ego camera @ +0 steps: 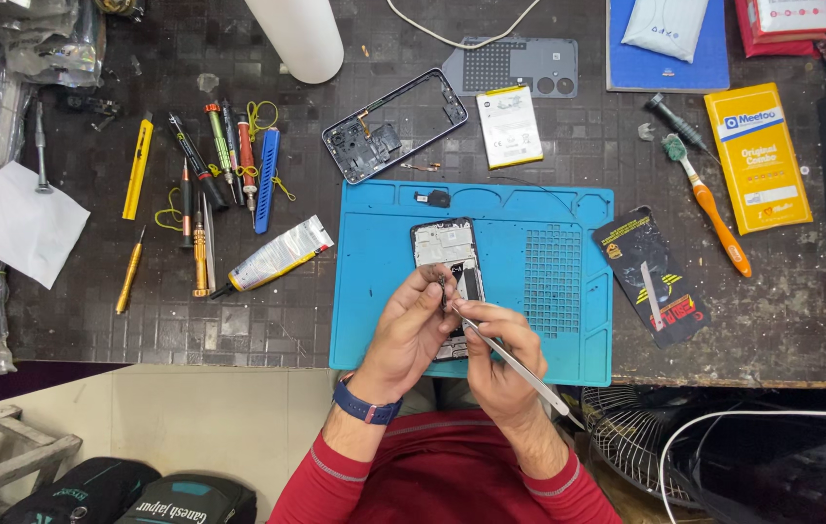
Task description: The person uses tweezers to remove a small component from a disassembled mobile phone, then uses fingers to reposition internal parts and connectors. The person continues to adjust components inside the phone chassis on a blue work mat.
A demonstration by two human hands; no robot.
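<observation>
Dark bench, blue repair mat point(549, 330) mid-frame; opened phone point(447, 247) lying on it at centre. Left hand point(411, 335) pinching a small part above phone, right hand point(498, 359) clamped on tweezers point(519, 367)

Blue mat point(549, 340) near worktop front edge: matt, rubbery-looking, ribbed patch showing. Opened phone point(447, 254) on mat: bare metal plate gleaming dully, dark glossy parts. Tweezers point(519, 367) in right hand point(498, 361): smooth metal, catching light. Left hand point(411, 330) touching phone; wristband point(366, 406) looking matt, dark blue. Worktop point(238, 320): dark, worn, scuffed grid texture. Phone frame point(395, 124) toward back edge: glossy dark plastic. Glue tube point(279, 254): crinkled shiny foil. Sleeves point(335, 475): red knit cloth. White sheet point(15, 221) at left edge: matt paper.
</observation>
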